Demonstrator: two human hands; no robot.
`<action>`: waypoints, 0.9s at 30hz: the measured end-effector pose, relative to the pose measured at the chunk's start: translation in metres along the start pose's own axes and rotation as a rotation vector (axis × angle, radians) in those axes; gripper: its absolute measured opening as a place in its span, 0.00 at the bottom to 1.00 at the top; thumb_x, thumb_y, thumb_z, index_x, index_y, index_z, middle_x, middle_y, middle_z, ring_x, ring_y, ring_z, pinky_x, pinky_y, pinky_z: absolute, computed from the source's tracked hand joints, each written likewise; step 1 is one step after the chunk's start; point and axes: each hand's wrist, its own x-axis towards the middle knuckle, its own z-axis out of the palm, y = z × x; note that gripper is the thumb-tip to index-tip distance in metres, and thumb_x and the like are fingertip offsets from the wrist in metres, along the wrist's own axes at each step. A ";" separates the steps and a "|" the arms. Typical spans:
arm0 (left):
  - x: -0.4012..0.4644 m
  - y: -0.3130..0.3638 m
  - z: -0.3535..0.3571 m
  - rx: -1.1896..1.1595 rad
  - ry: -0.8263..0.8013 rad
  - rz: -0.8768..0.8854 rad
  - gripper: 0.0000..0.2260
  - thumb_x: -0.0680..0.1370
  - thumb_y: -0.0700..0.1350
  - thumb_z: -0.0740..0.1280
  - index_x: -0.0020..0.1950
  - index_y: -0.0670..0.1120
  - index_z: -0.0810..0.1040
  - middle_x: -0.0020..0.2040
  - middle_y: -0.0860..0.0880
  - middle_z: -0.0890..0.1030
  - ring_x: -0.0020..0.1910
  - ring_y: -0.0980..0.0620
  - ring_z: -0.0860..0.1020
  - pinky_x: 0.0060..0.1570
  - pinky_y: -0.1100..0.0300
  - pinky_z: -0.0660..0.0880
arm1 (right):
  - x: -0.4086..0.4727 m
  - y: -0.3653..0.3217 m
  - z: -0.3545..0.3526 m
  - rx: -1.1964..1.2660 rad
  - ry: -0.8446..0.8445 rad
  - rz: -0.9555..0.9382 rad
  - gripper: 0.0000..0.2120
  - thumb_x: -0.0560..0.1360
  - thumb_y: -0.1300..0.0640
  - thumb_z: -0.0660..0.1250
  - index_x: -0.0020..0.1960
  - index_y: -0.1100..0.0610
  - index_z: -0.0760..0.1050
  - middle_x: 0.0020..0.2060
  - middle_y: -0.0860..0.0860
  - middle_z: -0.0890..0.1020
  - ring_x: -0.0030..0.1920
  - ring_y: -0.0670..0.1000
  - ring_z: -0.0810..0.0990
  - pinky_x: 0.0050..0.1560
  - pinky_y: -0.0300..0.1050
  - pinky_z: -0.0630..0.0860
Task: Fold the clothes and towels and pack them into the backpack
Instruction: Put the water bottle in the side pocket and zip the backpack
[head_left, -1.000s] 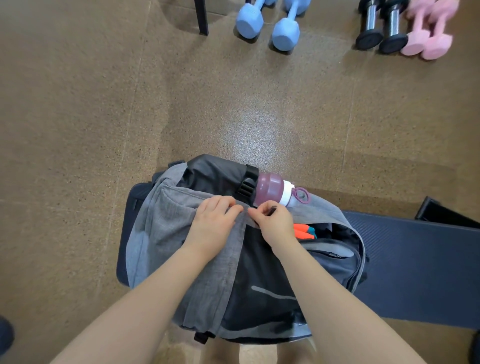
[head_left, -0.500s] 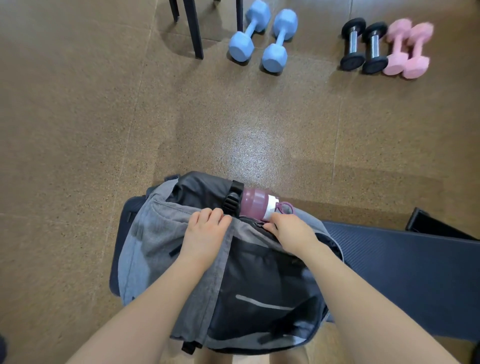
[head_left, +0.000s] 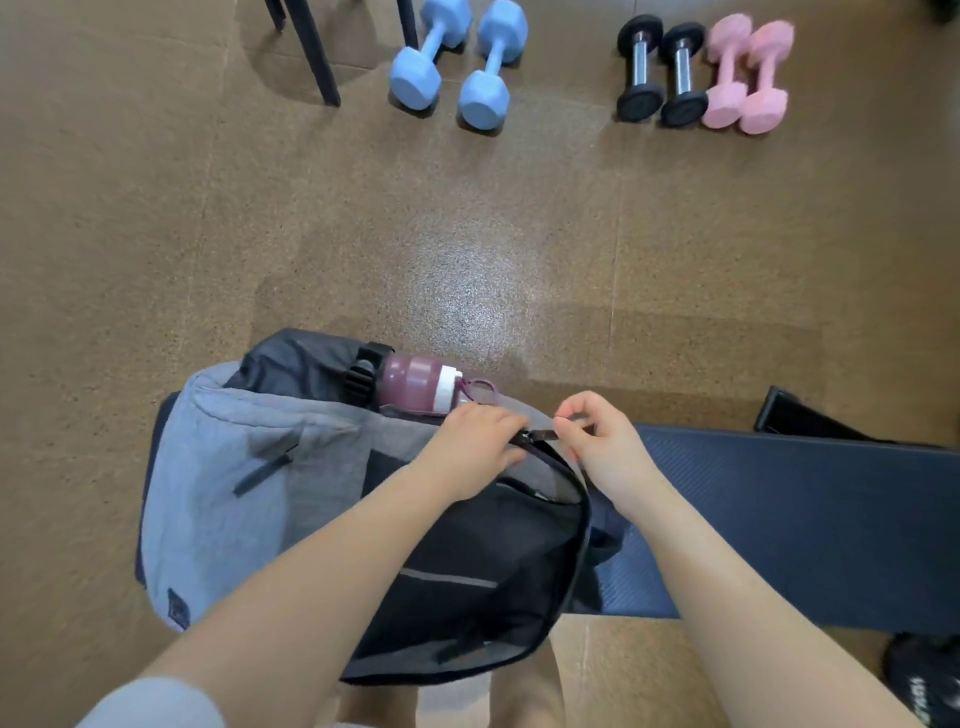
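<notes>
Backpack (head_left: 223, 499) lying on brown floor (head_left: 467, 234) at 6 o'clock of the view, grey panel to 9 o'clock, black panel (head_left: 467, 582) nearer the body. Purple bottle (head_left: 415, 382) strapped in side pocket along the 12 o'clock edge, white collar and loop pointing to 3 o'clock.

Left hand (head_left: 472, 452) resting on the top edge of the pack, fingers curled down over the grey fabric just beside the zipper track, pressing and gripping the fabric there. Right hand (head_left: 597, 441) at 3 o'clock of the left, thumb and forefinger pinched on the zipper pull (head_left: 540, 435); other fingers loosely curled. Hands close together, not touching. Zipper track (head_left: 582, 499) curving from the pull toward 5 o'clock along the pack's rim; cannot tell how much of it is closed. No clothes or towels visible at the opening.

Dark mat (head_left: 805, 519) at 3 o'clock, pack's corner overlapping its edge. Blue dumbbells (head_left: 457, 62) at 12 o'clock, black dumbbells (head_left: 660, 67) and pink dumbbells (head_left: 743, 73) at 1 o'clock, well apart from the pack. Dark chair legs (head_left: 311, 52) at 11 o'clock. Dark shoe (head_left: 924, 680) at 4 o'clock corner.
</notes>
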 end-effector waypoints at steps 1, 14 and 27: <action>0.005 0.006 0.002 0.017 -0.033 -0.024 0.16 0.79 0.49 0.60 0.64 0.46 0.71 0.62 0.46 0.75 0.61 0.44 0.72 0.60 0.53 0.65 | 0.000 0.003 -0.004 -0.004 -0.022 -0.005 0.07 0.75 0.65 0.63 0.40 0.55 0.71 0.26 0.48 0.70 0.25 0.40 0.66 0.30 0.34 0.65; 0.015 0.040 0.026 0.201 0.016 0.003 0.11 0.77 0.42 0.58 0.57 0.48 0.74 0.56 0.48 0.77 0.57 0.44 0.74 0.52 0.53 0.66 | -0.034 0.085 -0.057 -0.020 -0.174 0.193 0.08 0.79 0.62 0.59 0.45 0.55 0.75 0.27 0.50 0.76 0.27 0.46 0.71 0.29 0.39 0.70; 0.023 0.057 0.033 0.378 0.199 0.197 0.06 0.64 0.41 0.71 0.37 0.51 0.81 0.32 0.53 0.80 0.34 0.47 0.78 0.44 0.58 0.76 | -0.048 0.114 -0.050 -0.417 -0.267 0.157 0.06 0.75 0.58 0.59 0.39 0.54 0.70 0.33 0.52 0.80 0.37 0.53 0.77 0.41 0.52 0.76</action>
